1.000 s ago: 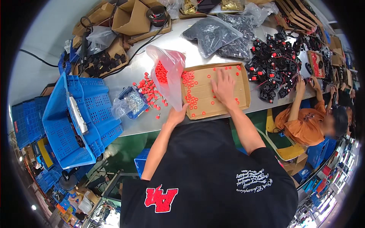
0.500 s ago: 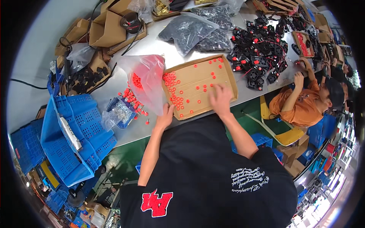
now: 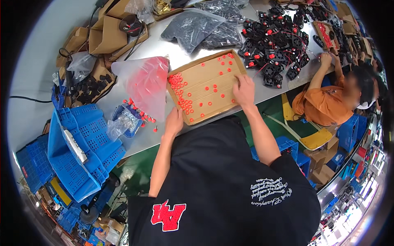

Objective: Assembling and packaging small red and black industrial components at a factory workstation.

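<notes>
A shallow cardboard tray (image 3: pixel 201 82) lies on the metal table in front of me. Small red rings (image 3: pixel 177 84) crowd its left side, and a few more are scattered toward its far right corner. My left hand (image 3: pixel 175 120) grips the tray's near left corner. On the opposite side, my right hand (image 3: pixel 244 91) is closed round the right edge, its thumb inside the wall and the other fingers hidden. A clear plastic bag (image 3: pixel 148 88) with red content rests against the tray's left side. Red-capped parts (image 3: pixel 135 107) lie partly under that bag.
Left of the bag stands a blue bin of small metal parts (image 3: pixel 130 124), beside blue crates (image 3: pixel 84 143). Bags of black parts (image 3: pixel 193 30) lie beyond the tray. A heap of black parts with red pieces (image 3: pixel 273 45) is on the right, near a person in orange (image 3: pixel 324 100).
My right hand has gone from over the tray's inside to its right edge and taken hold there. The tray sits a little farther left and is turned slightly.
</notes>
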A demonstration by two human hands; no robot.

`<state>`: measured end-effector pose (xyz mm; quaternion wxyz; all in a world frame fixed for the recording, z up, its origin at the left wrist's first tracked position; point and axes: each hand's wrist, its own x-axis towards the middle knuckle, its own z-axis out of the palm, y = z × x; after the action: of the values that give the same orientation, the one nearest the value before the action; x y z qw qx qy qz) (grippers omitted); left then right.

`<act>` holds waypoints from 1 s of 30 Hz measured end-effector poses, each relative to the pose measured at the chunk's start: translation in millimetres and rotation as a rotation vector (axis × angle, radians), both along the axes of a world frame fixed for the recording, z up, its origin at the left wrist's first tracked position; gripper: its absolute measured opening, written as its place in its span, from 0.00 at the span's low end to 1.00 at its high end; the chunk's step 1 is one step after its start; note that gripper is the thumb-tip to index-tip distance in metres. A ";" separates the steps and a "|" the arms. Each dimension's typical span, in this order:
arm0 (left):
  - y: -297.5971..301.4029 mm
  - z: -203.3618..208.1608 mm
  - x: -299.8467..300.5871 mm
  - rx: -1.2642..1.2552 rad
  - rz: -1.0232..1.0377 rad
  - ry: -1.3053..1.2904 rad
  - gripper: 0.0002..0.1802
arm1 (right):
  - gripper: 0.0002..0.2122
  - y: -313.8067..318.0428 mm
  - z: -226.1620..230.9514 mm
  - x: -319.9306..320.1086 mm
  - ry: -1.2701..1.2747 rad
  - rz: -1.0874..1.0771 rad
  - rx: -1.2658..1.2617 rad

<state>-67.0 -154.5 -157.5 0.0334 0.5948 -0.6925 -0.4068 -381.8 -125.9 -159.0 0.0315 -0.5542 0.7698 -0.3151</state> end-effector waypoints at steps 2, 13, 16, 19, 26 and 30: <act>1.0 -0.3 -0.7 -0.008 0.063 0.006 0.17 | 0.10 9.0 7.2 -12.5 -0.099 0.094 0.200; 4.2 -3.0 -4.0 -0.026 0.030 0.030 0.18 | 0.21 9.6 17.4 -4.1 0.144 0.059 0.184; 5.3 -1.7 -4.0 -0.029 0.031 0.023 0.18 | 0.15 7.0 18.4 -22.9 0.110 -0.084 0.120; 4.1 -0.7 -4.2 -0.016 0.029 0.017 0.19 | 0.09 19.4 25.7 -37.4 0.075 0.035 0.242; 4.7 -0.9 -2.6 -0.027 0.053 -0.033 0.18 | 0.07 45.8 29.3 12.2 -0.018 0.281 0.507; 4.9 -4.5 -1.6 -0.037 0.037 0.025 0.18 | 0.08 44.4 30.4 34.4 -0.488 0.416 0.530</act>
<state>-68.6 -149.6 -162.1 0.0604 0.6018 -0.6882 -0.4007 -347.4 -81.5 -128.5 0.4178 -0.5795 0.6659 -0.2150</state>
